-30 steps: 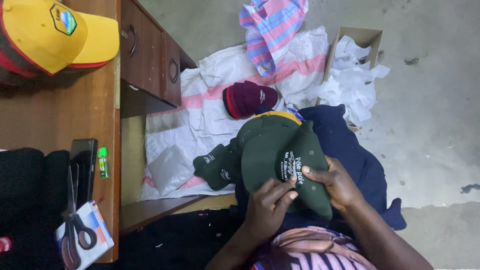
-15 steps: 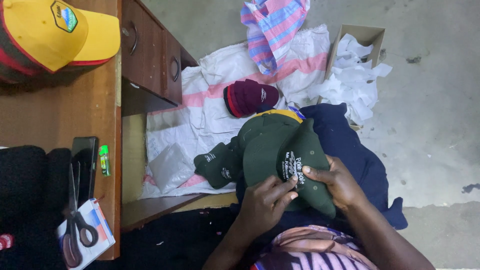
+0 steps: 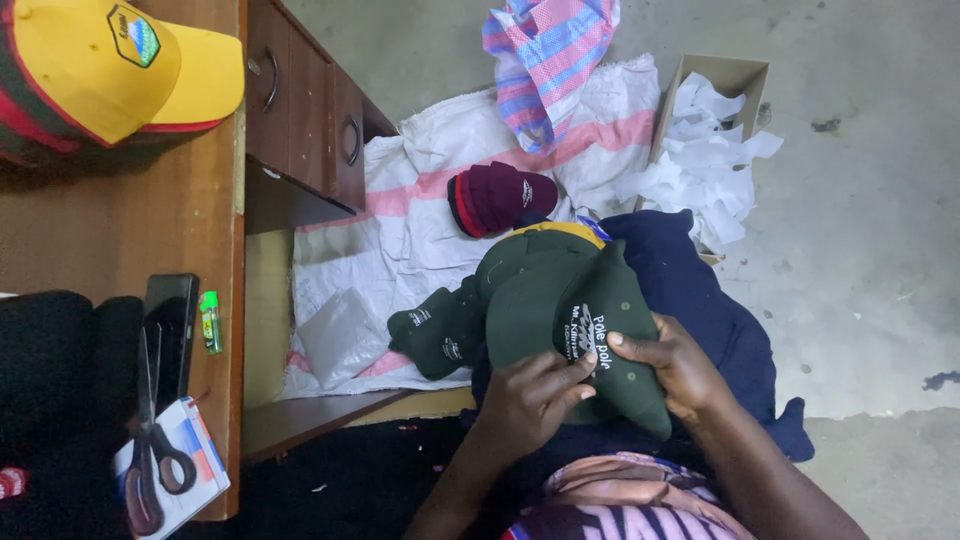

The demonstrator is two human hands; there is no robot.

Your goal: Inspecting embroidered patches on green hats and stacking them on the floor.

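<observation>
A dark green cap (image 3: 560,300) with white stitched lettering on its front lies on my lap over navy cloth (image 3: 700,290). My left hand (image 3: 535,400) grips its lower front panel, fingers pressed beside the lettering. My right hand (image 3: 672,365) holds the cap's right side, thumb on the lettering. More green caps (image 3: 440,330) lie stacked just left of it. A maroon cap (image 3: 495,197) rests on the white sack beyond.
A wooden desk (image 3: 130,240) at left carries a yellow cap (image 3: 120,60), a phone (image 3: 168,335), a green lighter (image 3: 210,322) and scissors (image 3: 150,440). A white sack with pink stripes (image 3: 400,240), striped cloth (image 3: 545,60) and a cardboard box of white paper (image 3: 705,130) lie on the concrete floor.
Both hands have kept hold of the green cap; the fingers shifted slightly around the lettering. Nothing else moved.
</observation>
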